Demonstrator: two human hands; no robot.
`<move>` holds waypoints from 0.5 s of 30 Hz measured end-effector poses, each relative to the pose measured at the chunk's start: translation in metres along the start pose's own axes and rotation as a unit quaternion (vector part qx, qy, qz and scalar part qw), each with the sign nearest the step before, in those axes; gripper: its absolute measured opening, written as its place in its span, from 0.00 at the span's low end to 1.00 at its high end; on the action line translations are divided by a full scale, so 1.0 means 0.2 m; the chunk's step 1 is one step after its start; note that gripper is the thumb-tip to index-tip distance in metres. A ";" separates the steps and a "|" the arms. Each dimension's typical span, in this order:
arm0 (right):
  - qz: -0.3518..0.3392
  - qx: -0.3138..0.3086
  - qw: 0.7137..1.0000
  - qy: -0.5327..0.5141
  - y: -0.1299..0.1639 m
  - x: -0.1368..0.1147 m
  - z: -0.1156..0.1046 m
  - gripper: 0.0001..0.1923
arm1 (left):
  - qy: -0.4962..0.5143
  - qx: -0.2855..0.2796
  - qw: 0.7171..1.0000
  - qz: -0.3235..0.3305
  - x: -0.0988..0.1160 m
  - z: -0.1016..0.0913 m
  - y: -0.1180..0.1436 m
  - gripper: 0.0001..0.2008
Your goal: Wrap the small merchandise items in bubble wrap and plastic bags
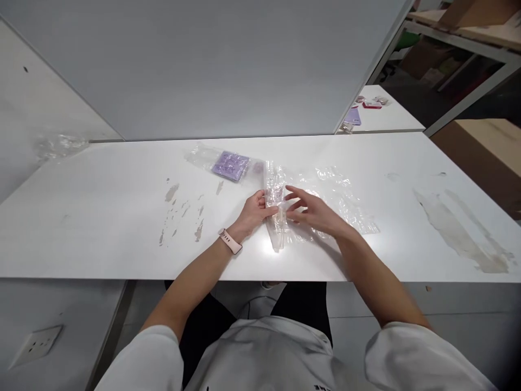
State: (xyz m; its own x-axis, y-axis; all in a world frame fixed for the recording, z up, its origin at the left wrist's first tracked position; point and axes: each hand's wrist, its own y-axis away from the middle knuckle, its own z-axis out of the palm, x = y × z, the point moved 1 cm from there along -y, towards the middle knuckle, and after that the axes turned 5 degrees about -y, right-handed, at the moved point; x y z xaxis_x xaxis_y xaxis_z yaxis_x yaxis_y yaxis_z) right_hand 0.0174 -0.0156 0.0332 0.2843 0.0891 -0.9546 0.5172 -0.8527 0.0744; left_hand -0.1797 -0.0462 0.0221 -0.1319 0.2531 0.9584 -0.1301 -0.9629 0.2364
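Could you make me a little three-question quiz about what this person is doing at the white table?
1. True or false: the left hand grips the folded clear plastic bag.
2. What lies in the bag behind the hands? A) purple card B) red cup C) scissors
3. Which wrist wears the pink watch?

Key: 1 true. 2 A. 3 the left. The right hand rests open-fingered on the plastic, on the white table.
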 end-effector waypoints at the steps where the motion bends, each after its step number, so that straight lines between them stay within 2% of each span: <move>1: 0.002 -0.009 1.000 -0.013 -0.01 0.02 0.04 0.43 | -0.051 0.003 0.999 0.010 0.00 0.00 0.00 0.23; 4: 0.000 0.015 0.999 -0.044 -0.05 0.07 0.11 0.53 | -0.226 0.085 0.969 0.060 0.01 -0.01 0.01 0.22; 6: 0.000 0.034 0.997 -0.074 -0.07 0.10 0.13 0.56 | -0.285 0.149 0.943 0.087 0.02 -0.02 0.01 0.29; 9: -0.003 0.061 0.995 -0.085 -0.07 0.09 0.16 0.60 | -0.279 0.167 0.941 0.094 0.02 -0.02 0.02 0.34; 13: -0.032 0.120 0.992 0.015 -0.05 0.04 0.26 0.57 | -0.274 0.220 0.930 0.107 0.07 -0.06 0.03 0.26; 15: -0.040 0.135 0.988 0.068 -0.06 0.02 0.30 0.55 | -0.271 0.225 0.932 0.083 0.10 -0.11 0.04 0.23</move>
State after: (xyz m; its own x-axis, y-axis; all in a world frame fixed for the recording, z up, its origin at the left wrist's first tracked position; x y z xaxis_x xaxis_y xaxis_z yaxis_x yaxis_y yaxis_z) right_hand -0.0363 -0.0364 0.0110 0.3675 0.2141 -0.9051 0.3138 -0.9446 -0.0961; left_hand -0.2043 -0.0463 0.0389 0.4190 0.1310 0.8985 0.2892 -0.9573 0.0047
